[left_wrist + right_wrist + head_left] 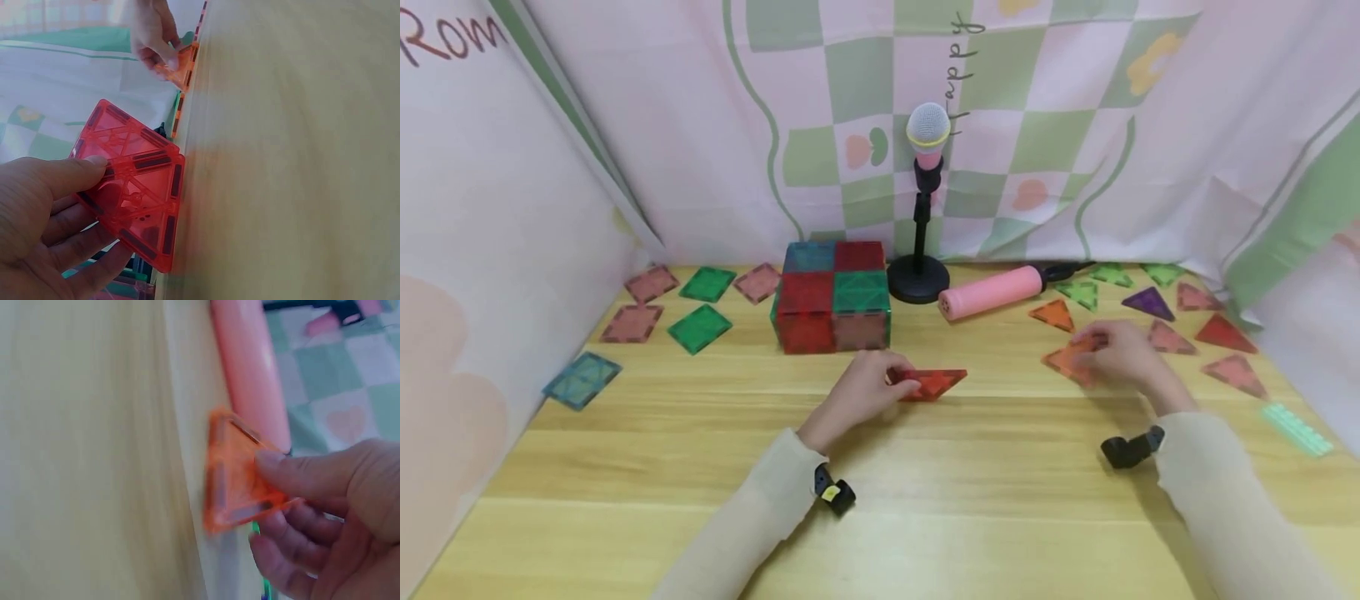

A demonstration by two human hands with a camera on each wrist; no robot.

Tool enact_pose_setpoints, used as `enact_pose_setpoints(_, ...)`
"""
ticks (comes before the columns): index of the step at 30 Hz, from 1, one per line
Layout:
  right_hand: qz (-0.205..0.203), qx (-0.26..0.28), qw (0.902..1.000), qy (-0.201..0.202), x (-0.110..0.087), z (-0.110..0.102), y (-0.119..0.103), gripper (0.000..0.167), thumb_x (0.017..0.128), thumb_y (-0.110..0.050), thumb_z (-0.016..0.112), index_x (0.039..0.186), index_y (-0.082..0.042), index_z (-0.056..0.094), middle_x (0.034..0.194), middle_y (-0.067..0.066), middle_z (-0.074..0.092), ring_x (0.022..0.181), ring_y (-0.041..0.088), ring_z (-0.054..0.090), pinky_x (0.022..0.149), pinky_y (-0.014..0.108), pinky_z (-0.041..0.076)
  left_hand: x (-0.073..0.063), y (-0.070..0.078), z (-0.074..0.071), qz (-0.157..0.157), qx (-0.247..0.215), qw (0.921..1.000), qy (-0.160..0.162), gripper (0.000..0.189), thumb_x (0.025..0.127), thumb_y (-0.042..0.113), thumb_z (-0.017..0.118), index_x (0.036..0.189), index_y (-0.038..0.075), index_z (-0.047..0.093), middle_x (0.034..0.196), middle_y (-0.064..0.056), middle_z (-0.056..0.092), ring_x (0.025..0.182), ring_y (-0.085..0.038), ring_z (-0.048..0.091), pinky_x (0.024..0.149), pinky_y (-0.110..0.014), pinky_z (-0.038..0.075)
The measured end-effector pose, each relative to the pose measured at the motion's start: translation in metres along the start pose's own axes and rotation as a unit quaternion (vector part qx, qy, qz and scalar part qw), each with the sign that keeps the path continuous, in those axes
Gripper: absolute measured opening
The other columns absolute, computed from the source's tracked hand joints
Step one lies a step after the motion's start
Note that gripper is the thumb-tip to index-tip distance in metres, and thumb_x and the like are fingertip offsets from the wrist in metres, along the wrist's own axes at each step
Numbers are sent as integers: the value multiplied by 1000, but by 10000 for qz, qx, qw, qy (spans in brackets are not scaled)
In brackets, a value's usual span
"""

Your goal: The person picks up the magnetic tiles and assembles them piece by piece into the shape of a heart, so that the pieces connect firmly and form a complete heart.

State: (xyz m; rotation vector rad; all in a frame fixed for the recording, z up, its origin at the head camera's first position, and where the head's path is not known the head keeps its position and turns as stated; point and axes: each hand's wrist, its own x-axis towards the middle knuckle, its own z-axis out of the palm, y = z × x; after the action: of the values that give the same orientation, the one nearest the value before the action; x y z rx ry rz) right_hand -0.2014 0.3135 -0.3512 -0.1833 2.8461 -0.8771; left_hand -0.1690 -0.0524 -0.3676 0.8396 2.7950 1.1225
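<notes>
Collecting seems under way: mid-frame the left hand (867,387) pinches joined red triangles (935,383), while at right the right hand's (1112,353) fingers clamp an orange triangle (1063,362), likely needing a steady lift.

The left hand (863,385) is holding two red plastic triangles (142,182), the right hand (1112,354) one orange plastic triangle (1064,361); left of both, three pink plastic squares (632,323) and two green plastic squares (700,328) are lying.

The red tiles (150,200) and, at right, the orange tile (236,472) look like glossy see-through plastic, the table (970,517) like smooth, grained wood, the far curtain (859,83) like matt cloth, and the microphone head (928,125) like rough metal mesh.
</notes>
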Motion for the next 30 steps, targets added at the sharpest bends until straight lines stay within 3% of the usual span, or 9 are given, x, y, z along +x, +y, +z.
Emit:
enact_pose_setpoints(4,-577,63,9982,164,-10,13,-29,24,80,-10,74,101,1,69,93,14,69,78,11,59,68,25,47,-1,-1,-2,35,-4,10000,64,11,87,17,70,92,9,74,81,-2,71,70,-8,57,62,-18,46)
enact_pose_setpoints(11,-1247,263,9917,148,-16,41,-77,15,75,-4,76,90,-3,72,84,8,71,75,14,60,66,23,48,0,-1,0,110,-30,9999,46,10,87,17,70,90,8,74,81,-2,71,70,-8,58,62,-17,45)
enact_pose_setpoints(21,-1476,469,9878,-164,-9,82,-112,15,71,-2,78,84,-4,71,73,4,65,68,13,52,62,26,42,-1,-1,3,155,-18,9998,96,9,86,17,70,90,9,74,80,-1,71,71,-8,58,62,-17,45)
enact_pose_setpoints(30,-1435,513,9880,-230,-8,89,-115,12,74,-4,76,85,-5,71,74,3,64,69,14,49,62,26,40,-2,-2,2,118,14,9998,134,9,86,17,71,90,10,74,80,0,70,70,-7,58,62,-17,45)
